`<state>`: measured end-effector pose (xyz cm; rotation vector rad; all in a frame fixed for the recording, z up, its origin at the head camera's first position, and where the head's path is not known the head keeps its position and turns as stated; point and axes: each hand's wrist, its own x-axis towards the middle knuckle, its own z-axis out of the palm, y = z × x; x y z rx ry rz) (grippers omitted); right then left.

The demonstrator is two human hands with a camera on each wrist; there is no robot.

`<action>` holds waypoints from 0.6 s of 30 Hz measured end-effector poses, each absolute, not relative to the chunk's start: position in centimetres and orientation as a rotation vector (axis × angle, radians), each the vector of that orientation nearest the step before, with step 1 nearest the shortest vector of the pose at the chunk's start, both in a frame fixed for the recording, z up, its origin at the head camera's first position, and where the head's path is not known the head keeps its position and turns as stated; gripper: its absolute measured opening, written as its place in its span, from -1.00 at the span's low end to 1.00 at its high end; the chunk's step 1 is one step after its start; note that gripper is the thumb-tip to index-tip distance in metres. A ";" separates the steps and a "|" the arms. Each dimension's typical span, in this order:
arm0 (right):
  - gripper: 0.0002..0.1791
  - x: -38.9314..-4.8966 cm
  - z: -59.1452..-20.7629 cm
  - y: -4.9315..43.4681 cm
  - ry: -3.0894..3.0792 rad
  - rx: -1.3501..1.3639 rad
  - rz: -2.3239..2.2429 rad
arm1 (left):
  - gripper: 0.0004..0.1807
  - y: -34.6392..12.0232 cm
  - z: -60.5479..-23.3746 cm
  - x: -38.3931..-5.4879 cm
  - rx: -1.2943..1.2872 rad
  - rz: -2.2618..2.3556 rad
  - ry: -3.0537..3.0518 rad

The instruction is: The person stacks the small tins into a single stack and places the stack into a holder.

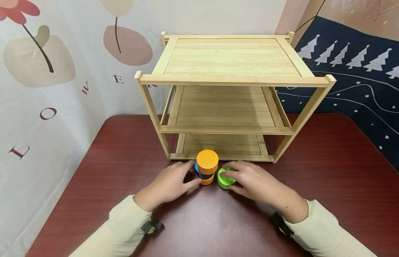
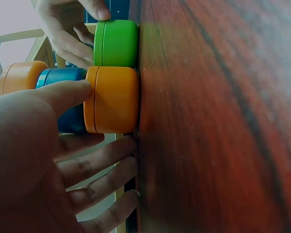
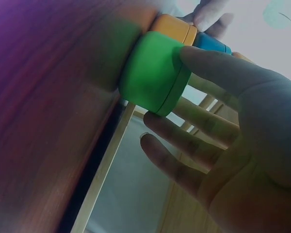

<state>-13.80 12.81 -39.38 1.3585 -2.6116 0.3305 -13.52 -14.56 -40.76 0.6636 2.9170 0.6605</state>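
Observation:
Three small round lidded tins stand stacked on the table in the head view: an orange tin (image 1: 207, 159) on top, a blue tin (image 1: 204, 175) in the middle, and a lower orange tin (image 2: 114, 99) beneath. My left hand (image 1: 170, 182) holds the stack from the left. Its thumb presses the lower orange tin near the lid, with the fingers round the far side. Just right of the stack a green tin (image 1: 225, 181) sits upright on the tabletop. My right hand (image 1: 255, 180) grips it, thumb (image 3: 208, 60) at the near side and fingers over and behind it.
A three-tier wooden shelf (image 1: 233, 81) stands right behind the tins, its bottom front rail close to my fingers. The dark red table (image 1: 122, 157) extends to both sides. Printed cloths (image 1: 80, 43) hang around its back and left.

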 end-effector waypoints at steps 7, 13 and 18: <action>-0.63 -13.7 -39.2 12.8 -2.624 1.357 0.350 | -0.51 -14.6 -40.8 -13.5 0.672 0.654 2.918; -0.62 -13.7 -39.3 12.8 -2.634 1.357 0.356 | -0.49 -14.6 -40.8 -13.5 0.680 0.649 2.921; -0.63 -13.8 -39.4 12.8 -2.640 1.354 0.351 | -0.49 -14.6 -40.8 -13.5 0.699 0.655 2.924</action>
